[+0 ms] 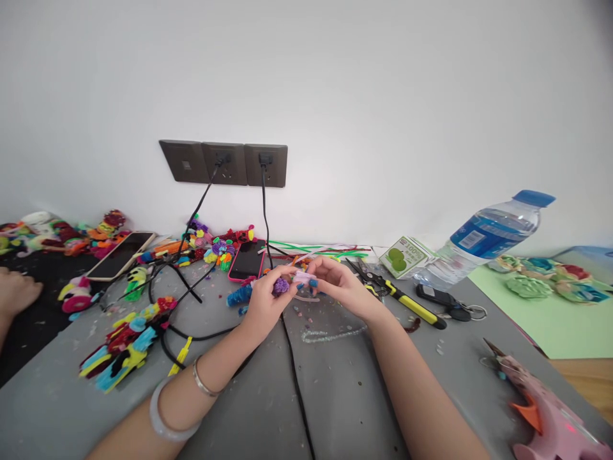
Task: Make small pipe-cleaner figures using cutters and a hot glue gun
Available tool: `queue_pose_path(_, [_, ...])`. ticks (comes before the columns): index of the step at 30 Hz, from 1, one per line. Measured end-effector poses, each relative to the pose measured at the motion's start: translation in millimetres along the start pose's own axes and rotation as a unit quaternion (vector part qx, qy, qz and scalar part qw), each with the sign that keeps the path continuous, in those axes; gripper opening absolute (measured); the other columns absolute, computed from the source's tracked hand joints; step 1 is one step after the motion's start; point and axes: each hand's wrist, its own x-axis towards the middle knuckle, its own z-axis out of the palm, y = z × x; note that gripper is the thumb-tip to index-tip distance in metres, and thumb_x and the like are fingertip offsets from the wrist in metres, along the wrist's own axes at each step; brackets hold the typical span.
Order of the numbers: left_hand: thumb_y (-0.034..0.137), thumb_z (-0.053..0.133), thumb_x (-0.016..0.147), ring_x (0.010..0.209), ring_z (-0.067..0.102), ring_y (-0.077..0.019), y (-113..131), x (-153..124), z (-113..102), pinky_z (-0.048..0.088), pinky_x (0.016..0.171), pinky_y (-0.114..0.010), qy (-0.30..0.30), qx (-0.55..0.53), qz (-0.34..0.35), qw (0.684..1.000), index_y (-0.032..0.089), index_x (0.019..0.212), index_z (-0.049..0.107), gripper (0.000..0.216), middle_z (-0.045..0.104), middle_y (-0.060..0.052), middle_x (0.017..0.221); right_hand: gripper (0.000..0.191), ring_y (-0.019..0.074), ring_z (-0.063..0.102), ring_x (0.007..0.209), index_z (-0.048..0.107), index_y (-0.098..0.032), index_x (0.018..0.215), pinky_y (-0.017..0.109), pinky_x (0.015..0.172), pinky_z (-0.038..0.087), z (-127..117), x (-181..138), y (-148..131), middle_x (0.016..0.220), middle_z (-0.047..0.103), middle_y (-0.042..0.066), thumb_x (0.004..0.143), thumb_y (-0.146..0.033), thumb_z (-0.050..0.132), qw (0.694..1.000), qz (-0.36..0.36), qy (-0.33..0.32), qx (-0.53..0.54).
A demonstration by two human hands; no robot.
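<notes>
Over the middle of the grey table my left hand [267,299] is closed in a pinch on a small purple fuzzy piece [280,286]. My right hand [338,285] meets it fingertip to fingertip, pinching a pale pink pipe cleaner piece [303,278] that joins the purple one. A loop of pink pipe cleaner hangs just below the fingers. A blue fuzzy piece [239,295] lies on the table to the left of my left hand. A silvery pipe cleaner [331,334] lies below my right wrist.
Black cables [191,291] run from wall sockets [225,163] to a pink-cased phone [247,260] and another phone [119,255]. Heaps of coloured fuzzy pieces [125,342] lie at the left, where another person's hand [15,291] rests. Pliers [402,299], keys [443,300], a water bottle [483,239] and a pink glue gun [550,415] are on the right.
</notes>
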Motion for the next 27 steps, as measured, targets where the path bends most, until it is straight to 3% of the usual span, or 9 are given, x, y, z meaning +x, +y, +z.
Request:
queue_pose_path(4, [0.026, 0.062, 0.084, 0.097, 0.065, -0.0215, -0.8, 0.9, 0.5, 0.048, 0.091, -0.034, -0.009, -0.009, 0.011, 1.000, 0.020, 0.104, 0.071, 0.023, 0.073, -0.007, 0.102, 0.028, 0.0128, 0.061, 0.076, 0.057, -0.020, 0.090, 0.026, 0.071, 0.050, 2.4, 0.0, -0.1, 0.086, 0.065, 0.002, 0.082, -0.041, 0.074, 0.998, 0.037, -0.015, 0.049])
queue_pose_path(8, [0.027, 0.062, 0.085, 0.086, 0.066, -0.0203, 1.2, 0.9, 0.9, 0.050, 0.085, -0.033, -0.010, -0.033, -0.009, 0.999, 0.019, 0.104, 0.071, 0.023, 0.073, -0.007, 0.096, 0.033, 0.0147, 0.064, 0.076, 0.061, -0.017, 0.096, 0.029, 0.074, 0.052, 2.9, 0.0, 0.2, 0.086, 0.070, 0.004, 0.081, -0.044, 0.074, 0.996, 0.073, -0.025, 0.045])
queue_pose_path(10, [0.025, 0.061, 0.085, 0.083, 0.066, -0.0190, 2.6, 1.0, 1.2, 0.050, 0.086, -0.033, -0.016, -0.037, -0.011, 0.999, 0.018, 0.103, 0.071, 0.021, 0.073, -0.007, 0.093, 0.033, 0.0152, 0.064, 0.078, 0.062, -0.017, 0.095, 0.029, 0.074, 0.051, 2.5, 0.3, 0.8, 0.086, 0.069, 0.005, 0.081, -0.044, 0.074, 0.996, 0.071, -0.028, 0.035])
queue_pose_path(14, [0.019, 0.057, 0.085, 0.096, 0.067, -0.0204, 6.1, 1.8, 1.9, 0.045, 0.098, -0.036, -0.029, -0.041, 0.003, 0.999, 0.019, 0.098, 0.071, 0.019, 0.074, -0.006, 0.100, 0.030, 0.0135, 0.057, 0.074, 0.063, -0.018, 0.091, 0.026, 0.068, 0.046, 0.4, 1.1, 3.8, 0.086, 0.063, 0.003, 0.081, -0.043, 0.074, 0.999, 0.036, -0.023, 0.006])
queue_pose_path(21, [0.029, 0.058, 0.087, 0.073, 0.058, -0.0144, 7.5, 1.1, 1.1, 0.047, 0.073, -0.026, -0.033, -0.061, -0.031, 0.997, 0.017, 0.103, 0.065, 0.021, 0.064, -0.002, 0.080, 0.026, 0.0105, 0.040, 0.061, 0.064, -0.019, 0.087, 0.025, 0.056, 0.034, -0.7, 0.8, 6.2, 0.068, 0.047, -0.004, 0.081, -0.041, 0.075, 0.998, -0.009, 0.012, -0.059])
queue_pose_path(27, [0.041, 0.059, 0.088, 0.065, 0.049, -0.0117, 8.1, 3.3, -0.7, 0.038, 0.062, -0.022, -0.053, -0.050, -0.055, 0.996, 0.017, 0.080, 0.057, 0.026, 0.056, 0.001, 0.072, 0.030, 0.0118, 0.052, 0.064, 0.063, -0.018, 0.083, 0.026, 0.062, 0.044, 2.3, -0.6, 4.0, 0.073, 0.060, 0.000, 0.079, -0.045, 0.076, 0.999, 0.024, -0.018, -0.015])
